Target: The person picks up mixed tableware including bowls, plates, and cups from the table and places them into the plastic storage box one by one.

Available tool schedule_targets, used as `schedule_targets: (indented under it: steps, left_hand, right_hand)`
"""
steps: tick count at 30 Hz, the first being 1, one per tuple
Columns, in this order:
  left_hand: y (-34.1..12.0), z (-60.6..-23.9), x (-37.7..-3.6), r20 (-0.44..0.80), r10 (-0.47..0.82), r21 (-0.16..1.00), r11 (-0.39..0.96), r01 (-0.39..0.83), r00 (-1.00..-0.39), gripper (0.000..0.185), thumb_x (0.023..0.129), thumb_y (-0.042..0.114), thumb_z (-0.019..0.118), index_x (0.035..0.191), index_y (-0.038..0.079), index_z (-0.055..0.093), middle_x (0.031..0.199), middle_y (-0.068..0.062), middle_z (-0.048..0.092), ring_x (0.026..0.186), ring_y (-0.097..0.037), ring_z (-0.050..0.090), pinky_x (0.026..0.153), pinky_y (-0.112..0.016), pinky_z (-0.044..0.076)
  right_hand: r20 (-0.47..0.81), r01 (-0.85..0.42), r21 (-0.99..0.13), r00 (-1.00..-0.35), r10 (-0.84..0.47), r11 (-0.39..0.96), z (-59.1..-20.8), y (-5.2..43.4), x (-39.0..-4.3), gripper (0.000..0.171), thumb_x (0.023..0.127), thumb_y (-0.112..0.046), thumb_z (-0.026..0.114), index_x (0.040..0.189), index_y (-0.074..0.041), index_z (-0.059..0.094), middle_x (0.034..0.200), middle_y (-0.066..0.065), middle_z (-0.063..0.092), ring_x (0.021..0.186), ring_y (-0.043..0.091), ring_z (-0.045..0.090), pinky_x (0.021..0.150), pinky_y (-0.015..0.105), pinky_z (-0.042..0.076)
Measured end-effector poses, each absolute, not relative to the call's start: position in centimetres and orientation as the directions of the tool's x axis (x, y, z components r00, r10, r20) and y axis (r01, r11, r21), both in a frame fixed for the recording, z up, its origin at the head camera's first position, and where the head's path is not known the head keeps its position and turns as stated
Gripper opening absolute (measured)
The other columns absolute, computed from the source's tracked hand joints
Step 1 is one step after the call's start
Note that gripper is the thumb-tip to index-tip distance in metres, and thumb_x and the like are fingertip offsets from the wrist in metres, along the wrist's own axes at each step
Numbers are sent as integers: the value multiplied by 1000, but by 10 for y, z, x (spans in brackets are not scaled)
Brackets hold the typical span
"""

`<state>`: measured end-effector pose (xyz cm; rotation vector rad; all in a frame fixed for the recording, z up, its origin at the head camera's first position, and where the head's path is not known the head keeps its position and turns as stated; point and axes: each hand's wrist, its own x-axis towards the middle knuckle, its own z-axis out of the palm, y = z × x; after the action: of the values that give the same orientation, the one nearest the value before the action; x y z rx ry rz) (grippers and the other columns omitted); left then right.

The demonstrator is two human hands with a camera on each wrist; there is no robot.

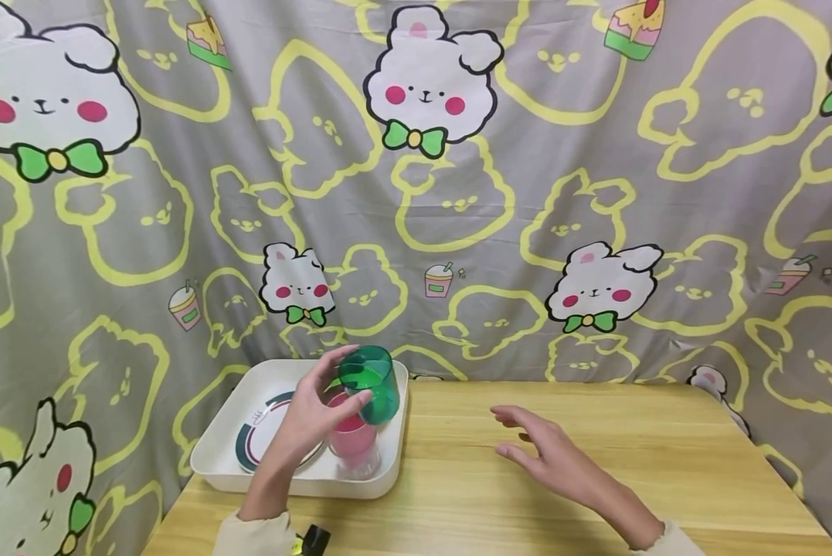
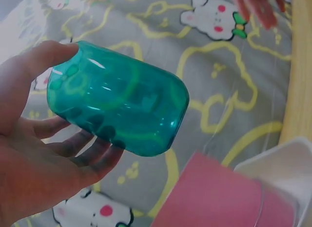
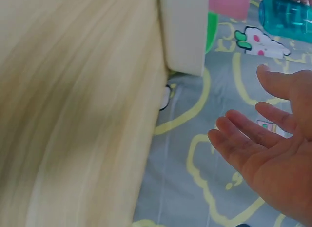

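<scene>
My left hand grips a see-through teal cup, thumb on one side and fingers on the other, above a white tray. In the left wrist view the teal cup lies tilted on its side in the hand. Below it a pink cup stands in the tray, with a clear lower part under the pink. A white plate with a green and dark red rim lies at the tray's left, partly covered by my left hand. My right hand hovers over the table, fingers loosely extended, holding nothing.
The tray stands at the left of a light wooden table. A bright green edge shows beside the tray in the right wrist view; its kind is unclear. A grey curtain with rabbit drawings hangs behind the table.
</scene>
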<state>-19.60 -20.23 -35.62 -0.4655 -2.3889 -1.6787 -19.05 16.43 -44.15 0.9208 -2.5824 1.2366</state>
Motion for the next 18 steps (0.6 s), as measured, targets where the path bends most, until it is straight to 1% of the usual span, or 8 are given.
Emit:
schedule_targets:
  steps: [2,3,7,10,12,13,15,18]
  left_hand:
    - [-211,-356,-196,344,136,869,328,370,-929,65,89,13,80,146,13,51,135,-13,60,124,-33,57,108,-48,48]
    - [-214,-356,-196,351,130,864,335,375,-927,64,89,13,80,146,12,51,135,-13,60,124,-33,57,108,-47,49]
    - [-228,-358,-195,354,98,856,368,364,-930,64,89,11,80,146,9,50,136,-15,60,122,-33,58,102,-28,52]
    - [-237,-362,-195,334,72,861,381,336,-940,65,88,10,80,146,7,50,138,-17,59,121,-34,58,96,-19,51]
    - [-241,-365,-195,322,69,864,387,323,-944,65,88,10,80,145,6,51,137,-18,58,119,-33,58,93,-19,52]
    - [-242,-367,-195,318,71,863,391,320,-945,64,89,11,80,145,6,51,137,-18,58,118,-33,57,93,-20,52]
    - [-243,-370,-195,314,76,858,403,317,-946,62,89,11,80,144,6,52,135,-18,59,114,-30,57,93,-24,53]
    - [-245,-377,-195,303,87,849,427,311,-949,63,89,13,80,145,6,52,134,-16,60,114,-25,57,98,-28,52]
  right_hand:
    - [367,-586,-642,-801,-472,494,-444,170,-189,47,102,-33,65,143,-13,54,135,5,64,120,25,63,92,49,58]
    - [368,-588,-634,-801,-472,503,-445,172,-188,47,102,-33,65,143,-12,54,135,5,64,120,25,63,91,49,58]
    - [368,-586,-613,-805,-465,530,-451,181,-186,49,101,-31,67,143,-10,54,136,6,64,121,28,63,91,49,58]
    - [371,-580,-603,-812,-452,547,-455,186,-186,50,101,-32,67,143,-8,55,136,7,63,122,28,62,90,48,59]
    - [374,-575,-597,-816,-441,560,-457,188,-185,51,101,-34,67,142,-7,56,136,7,63,123,27,62,90,46,59]
    - [378,-576,-594,-816,-437,561,-457,189,-184,50,101,-34,67,142,-8,56,136,7,64,123,27,62,90,46,59]
    - [390,-578,-586,-816,-427,568,-458,191,-183,49,100,-33,68,141,-8,57,135,5,64,122,27,62,89,43,60]
    - [390,-572,-586,-820,-419,573,-461,194,-181,49,100,-33,69,141,-9,57,135,4,64,123,26,62,89,42,60]
